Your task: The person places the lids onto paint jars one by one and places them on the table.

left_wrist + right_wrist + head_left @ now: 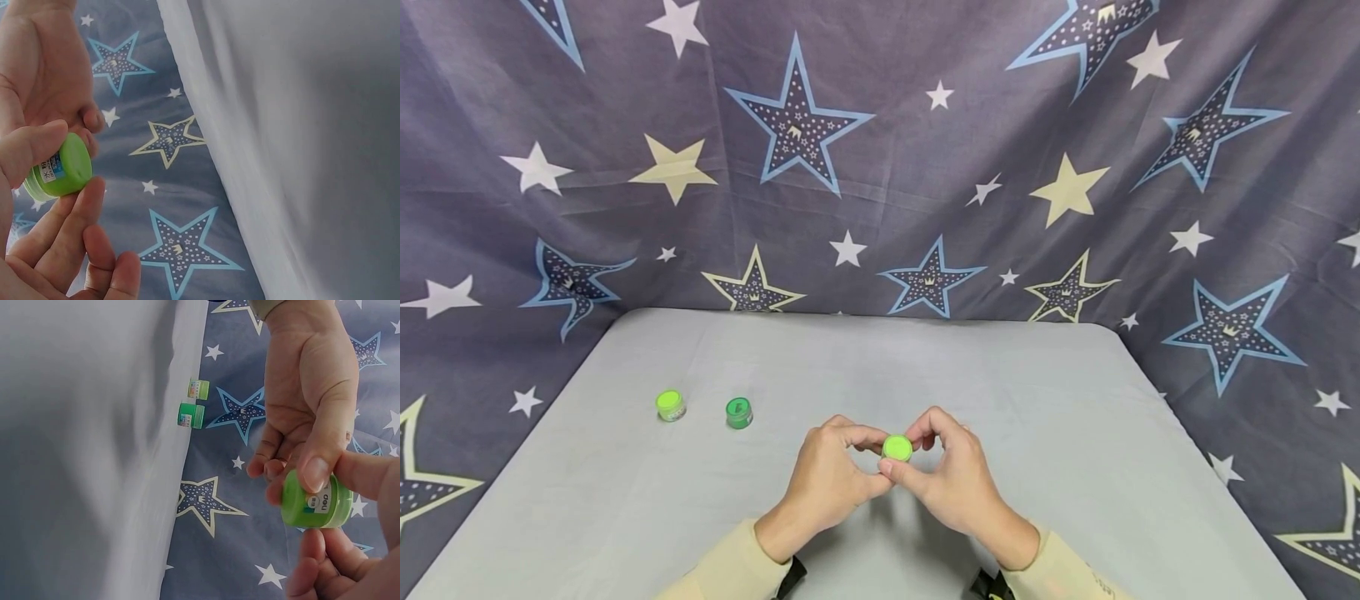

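Observation:
A small lime-green paint jar [897,447] with a lighter top is held between both hands above the grey table. My left hand [829,473] grips it from the left, its thumb lying across the printed label in the left wrist view. From the right, my right hand [953,477] pinches the same jar [303,503] with thumb and fingertips. Part of the label shows beside the left thumb [315,472] in the right wrist view. Fingers hide some of the jar's side.
On the left of the table [1015,392] stand another lime-green jar [670,405] and a darker green jar [739,412], a short gap between them. A dark cloth with stars [880,167] hangs behind the table and along its sides.

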A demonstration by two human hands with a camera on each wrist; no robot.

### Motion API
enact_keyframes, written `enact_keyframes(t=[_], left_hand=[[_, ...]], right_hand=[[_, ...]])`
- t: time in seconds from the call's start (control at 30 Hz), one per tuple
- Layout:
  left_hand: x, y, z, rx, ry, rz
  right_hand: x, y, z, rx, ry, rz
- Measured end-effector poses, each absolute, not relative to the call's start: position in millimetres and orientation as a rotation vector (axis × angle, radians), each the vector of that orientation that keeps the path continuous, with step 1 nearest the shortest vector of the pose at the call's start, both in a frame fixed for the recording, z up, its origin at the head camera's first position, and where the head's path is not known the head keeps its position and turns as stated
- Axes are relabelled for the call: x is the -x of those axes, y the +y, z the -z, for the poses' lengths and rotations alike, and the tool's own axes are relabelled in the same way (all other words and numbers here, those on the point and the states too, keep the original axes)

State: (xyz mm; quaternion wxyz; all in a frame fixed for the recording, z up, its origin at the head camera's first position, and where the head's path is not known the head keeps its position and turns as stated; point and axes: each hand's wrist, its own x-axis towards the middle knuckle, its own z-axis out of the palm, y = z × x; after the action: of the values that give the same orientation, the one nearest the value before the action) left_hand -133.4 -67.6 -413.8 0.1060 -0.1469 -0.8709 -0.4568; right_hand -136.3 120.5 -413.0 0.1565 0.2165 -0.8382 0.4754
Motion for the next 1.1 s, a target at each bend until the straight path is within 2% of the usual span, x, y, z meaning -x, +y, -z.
enact_keyframes(t=[0.6, 1.1], left_hand=[[135.7, -69.0, 414.0, 0.461, -2.576, 1.333], [135.3, -69.0, 412.6, 0.456, -2.576, 1.352]], right_hand=[[137.2, 128.7, 404.5, -0.888, -2.317, -1.297], [137.5, 127.2, 407.6, -0.811, -2.364, -1.305]])
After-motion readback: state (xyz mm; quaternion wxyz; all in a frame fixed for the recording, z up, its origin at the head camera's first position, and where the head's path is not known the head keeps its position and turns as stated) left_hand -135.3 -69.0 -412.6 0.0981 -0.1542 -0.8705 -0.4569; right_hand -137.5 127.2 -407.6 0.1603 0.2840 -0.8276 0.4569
